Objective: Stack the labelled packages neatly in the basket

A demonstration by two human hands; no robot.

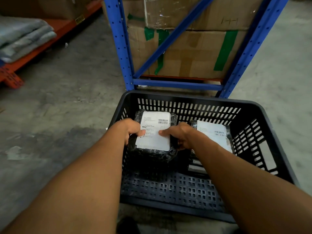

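Observation:
A dark slotted plastic basket (190, 100) stands on the concrete floor. Inside it, at the far left, is a black wrapped package with a white shipping label (154, 129). My left hand (130, 130) grips its left edge, thumb on the label. My right hand (179, 135) grips its right edge, thumb also on the label. A second black package with a white label (214, 132) lies in the basket's far right part, partly hidden by my right forearm. I cannot tell whether the held package rests on others beneath it.
A blue metal rack (177, 84) holding taped cardboard boxes (194, 53) stands just behind the basket. An orange shelf beam (40, 49) with folded grey bags (25, 38) runs along the far left. Grey concrete floor surrounds the basket.

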